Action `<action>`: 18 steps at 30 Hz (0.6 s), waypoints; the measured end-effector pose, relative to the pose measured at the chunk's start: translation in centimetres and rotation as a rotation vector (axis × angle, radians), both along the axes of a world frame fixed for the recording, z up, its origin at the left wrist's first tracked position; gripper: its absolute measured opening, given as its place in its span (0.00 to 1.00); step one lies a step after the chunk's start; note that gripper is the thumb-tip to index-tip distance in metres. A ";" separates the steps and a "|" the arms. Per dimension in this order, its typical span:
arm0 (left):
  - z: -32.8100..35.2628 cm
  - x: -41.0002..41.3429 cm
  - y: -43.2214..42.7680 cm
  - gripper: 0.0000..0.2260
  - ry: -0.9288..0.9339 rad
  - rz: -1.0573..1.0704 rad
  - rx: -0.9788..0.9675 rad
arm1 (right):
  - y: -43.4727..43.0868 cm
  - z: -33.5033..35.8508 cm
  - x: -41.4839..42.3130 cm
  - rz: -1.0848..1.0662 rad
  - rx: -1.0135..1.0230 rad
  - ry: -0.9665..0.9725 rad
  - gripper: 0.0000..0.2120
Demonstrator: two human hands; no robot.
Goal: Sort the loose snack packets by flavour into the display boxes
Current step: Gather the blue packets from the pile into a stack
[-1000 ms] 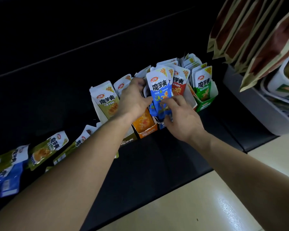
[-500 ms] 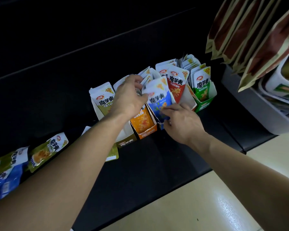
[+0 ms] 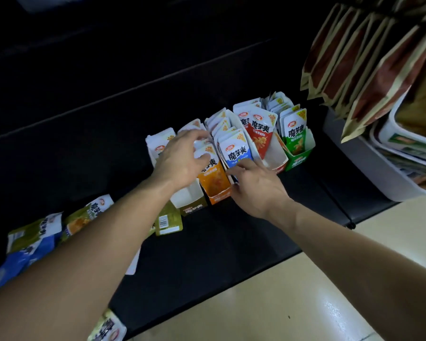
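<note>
1. The right hand (image 3: 256, 185) lay at the front of the blue box, fingertips on the lower edge of the blue packet (image 3: 236, 152); a second before it had held that packet up above the row, so the packet had since been seated among its own flavour. Whether the fingers pinched it or only pressed it down, I could not tell.
2. The left hand (image 3: 182, 159) was spread with fingers loosely curled against the tops of the orange packets (image 3: 213, 177), apparently holding them aside; it grasped nothing that showed.
3. Outward along the row stood the olive box (image 3: 193, 207), orange box (image 3: 219, 196), the red packets (image 3: 262, 132) and the green box (image 3: 299, 159), each upright and side by side on the dark counter (image 3: 231, 242).
4. Well to the left, loose packets (image 3: 84, 217) lay flat, olive and blue mixed. One blue packet looked filed; those remained to be sorted.
</note>
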State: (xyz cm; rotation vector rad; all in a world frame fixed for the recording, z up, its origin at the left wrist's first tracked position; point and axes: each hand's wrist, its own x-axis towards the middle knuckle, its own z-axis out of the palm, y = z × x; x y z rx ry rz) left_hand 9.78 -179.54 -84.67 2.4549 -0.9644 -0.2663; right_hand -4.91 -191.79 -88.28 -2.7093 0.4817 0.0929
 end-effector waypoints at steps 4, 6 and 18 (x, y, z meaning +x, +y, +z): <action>4.4 -1.4 8.8 0.22 0.009 -0.029 0.169 | 4.0 6.2 0.8 0.175 -0.027 0.081 0.24; 6.6 -2.3 13.6 0.22 -0.004 -0.047 0.287 | 6.5 9.9 1.2 0.262 -0.055 0.128 0.25; 11.2 -8.2 39.8 0.18 0.103 0.123 0.523 | 23.8 17.0 1.3 0.675 -0.111 0.504 0.18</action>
